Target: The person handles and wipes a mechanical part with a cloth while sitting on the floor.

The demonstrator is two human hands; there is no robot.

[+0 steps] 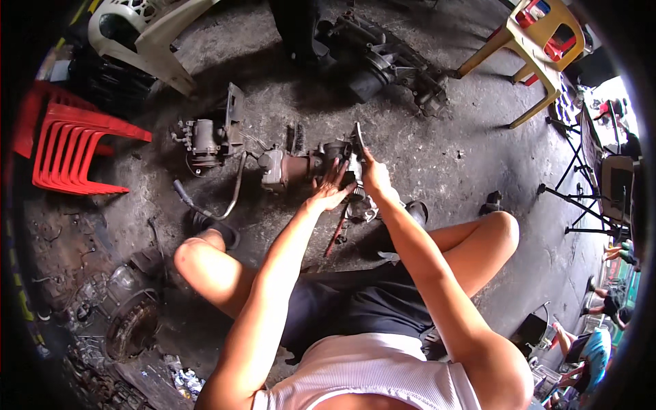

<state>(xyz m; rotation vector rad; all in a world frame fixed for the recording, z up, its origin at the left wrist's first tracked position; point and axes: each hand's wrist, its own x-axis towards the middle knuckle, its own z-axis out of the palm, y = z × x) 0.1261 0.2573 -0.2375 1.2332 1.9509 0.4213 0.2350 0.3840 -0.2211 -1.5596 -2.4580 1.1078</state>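
left grip [331, 191] on metal assembly [295, 169] | right grip [377, 179]: tool [359, 134] | black bundle [113, 83]: contents unclear

Floor [471, 164]: dark grey, stained
Red seats [85, 126]: stacked, upper left
White chair [156, 42]: plastic, top left
Yellow chair [531, 48]: upper right
Light [627, 91]: bright glare, right edge

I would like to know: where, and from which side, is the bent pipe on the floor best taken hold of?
The bent pipe is probably best taken by its slim metallic right stretch, from above, closing across its sides: it lies in a U shape, that stretch runs uncovered, and the lower bend is close to the left foot.
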